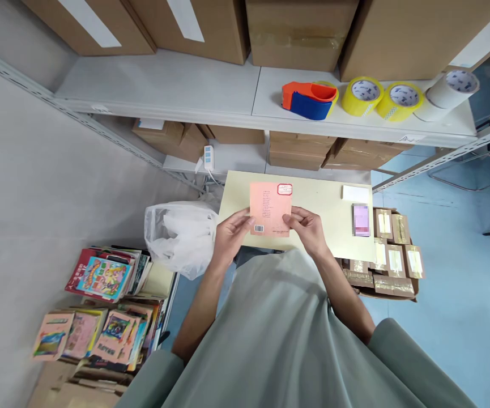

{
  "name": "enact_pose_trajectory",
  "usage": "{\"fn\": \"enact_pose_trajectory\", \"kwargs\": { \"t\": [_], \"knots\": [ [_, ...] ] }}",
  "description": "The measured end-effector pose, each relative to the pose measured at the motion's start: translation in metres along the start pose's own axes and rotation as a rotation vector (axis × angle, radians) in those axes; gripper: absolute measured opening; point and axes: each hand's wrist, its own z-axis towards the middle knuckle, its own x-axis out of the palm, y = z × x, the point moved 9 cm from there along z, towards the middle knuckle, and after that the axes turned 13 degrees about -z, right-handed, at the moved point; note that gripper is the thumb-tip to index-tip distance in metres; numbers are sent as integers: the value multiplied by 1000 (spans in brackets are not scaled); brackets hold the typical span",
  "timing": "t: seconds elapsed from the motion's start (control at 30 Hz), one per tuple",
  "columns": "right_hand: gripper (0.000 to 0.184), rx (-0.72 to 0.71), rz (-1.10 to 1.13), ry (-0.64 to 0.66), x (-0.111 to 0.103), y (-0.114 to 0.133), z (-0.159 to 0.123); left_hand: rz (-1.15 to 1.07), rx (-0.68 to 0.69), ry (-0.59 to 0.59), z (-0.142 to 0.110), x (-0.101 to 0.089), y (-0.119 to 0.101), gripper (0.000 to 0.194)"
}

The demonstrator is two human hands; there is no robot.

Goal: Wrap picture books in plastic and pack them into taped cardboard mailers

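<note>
Pink booklet (271,208), barcode facing us, held above the pale surface (319,195). Our left hand (231,231) and right hand (307,229) each pinch one side edge. Step, we judge: inspection; turning it would call for loosening one pinch.

Closed pink booklet (271,207), barcode (259,228) visible

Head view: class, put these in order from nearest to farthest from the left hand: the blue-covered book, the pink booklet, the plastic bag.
1. Pink booklet: held in the left hand.
2. Plastic bag: just to that hand's left.
3. Blue-covered book: farther left, lower in the picture.
</note>
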Motion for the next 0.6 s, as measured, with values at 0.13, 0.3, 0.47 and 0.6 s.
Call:
{"fn": "enact_pose_trajectory", "kwargs": {
  "t": [0.13, 0.3, 0.47, 0.6],
  "knots": [
    [56, 26, 42, 6, -9, 4, -3, -7, -68, 41, -1, 0, -3, 52],
    [59, 19, 17, -6, -13, 6, -3, -36, -68, 34, -5, 6, -9, 53],
    [58, 1, 2, 14, -14, 1, 1, -35, -53, 33, -5, 10, -11, 51],
    [63, -48, -113, -86, -22, -3, 4, 15, -14, -10, -4, 9, -9, 46]
  ]
}}
